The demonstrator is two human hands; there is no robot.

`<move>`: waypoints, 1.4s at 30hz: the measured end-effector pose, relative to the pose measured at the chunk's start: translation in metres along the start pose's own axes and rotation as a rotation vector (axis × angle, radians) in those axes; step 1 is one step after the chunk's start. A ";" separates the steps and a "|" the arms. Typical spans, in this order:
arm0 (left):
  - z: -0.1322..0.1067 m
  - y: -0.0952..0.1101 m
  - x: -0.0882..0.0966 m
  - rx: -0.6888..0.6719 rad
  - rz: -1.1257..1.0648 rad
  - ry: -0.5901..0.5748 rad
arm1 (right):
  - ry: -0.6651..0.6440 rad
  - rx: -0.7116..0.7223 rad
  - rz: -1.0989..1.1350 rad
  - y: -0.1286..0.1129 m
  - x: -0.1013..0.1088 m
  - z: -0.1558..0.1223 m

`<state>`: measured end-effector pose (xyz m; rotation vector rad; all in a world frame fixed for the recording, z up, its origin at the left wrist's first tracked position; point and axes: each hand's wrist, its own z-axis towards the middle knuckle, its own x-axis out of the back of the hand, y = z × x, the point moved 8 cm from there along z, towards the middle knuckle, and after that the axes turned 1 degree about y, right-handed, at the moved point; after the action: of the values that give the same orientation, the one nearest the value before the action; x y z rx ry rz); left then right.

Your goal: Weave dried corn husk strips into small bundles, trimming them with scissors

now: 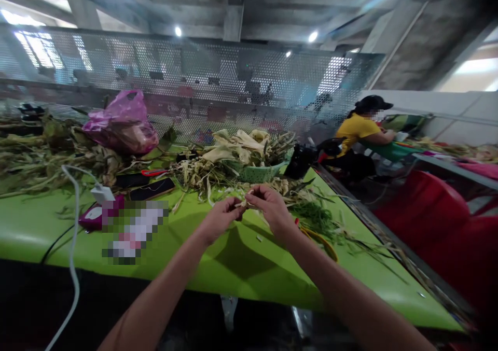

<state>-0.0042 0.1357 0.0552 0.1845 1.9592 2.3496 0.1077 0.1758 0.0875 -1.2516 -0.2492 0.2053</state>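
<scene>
While tight around pale strip (243, 204) — both hands' (222, 213) (270, 204) fingers (256, 200), green tabletop (272, 281) below, mesh (175, 63) behind.

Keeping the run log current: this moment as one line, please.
left hand: pinching small pale piece | right hand: at same piece | beyond: green basket heaped with dry-looking leaves | back left: purple bag

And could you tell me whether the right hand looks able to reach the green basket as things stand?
Probably yes: the green basket sits just beyond the right hand, and nothing tall seems to stand between them, though that hand and the left hand are pinching a small pale piece.
</scene>
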 end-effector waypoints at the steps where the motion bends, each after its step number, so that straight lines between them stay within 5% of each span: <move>1: 0.005 0.001 0.001 -0.017 0.037 -0.010 | -0.010 0.003 -0.016 0.000 0.000 0.005; 9: 0.032 -0.023 0.007 -0.013 0.414 0.021 | -0.171 -0.153 -0.107 0.039 0.000 0.042; 14: 0.041 -0.035 0.010 0.108 0.224 -0.003 | -0.301 -0.266 -0.047 0.057 -0.001 0.059; 22: 0.049 -0.030 0.025 0.140 0.175 0.088 | -0.326 -0.229 -0.025 0.054 -0.003 0.066; 29: 0.045 -0.041 0.026 0.250 -0.047 0.125 | -0.341 -0.340 0.008 0.055 -0.005 0.059; 35: 0.043 -0.045 0.029 0.250 -0.117 0.147 | -0.361 -0.295 -0.071 0.052 -0.005 0.052; 42: 0.047 -0.043 0.032 0.156 0.089 0.148 | -0.290 -0.134 -0.241 0.054 -0.001 0.054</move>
<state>-0.0297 0.1936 0.0231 0.1121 2.2499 2.3241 0.0901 0.2408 0.0519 -1.3108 -0.6690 0.1637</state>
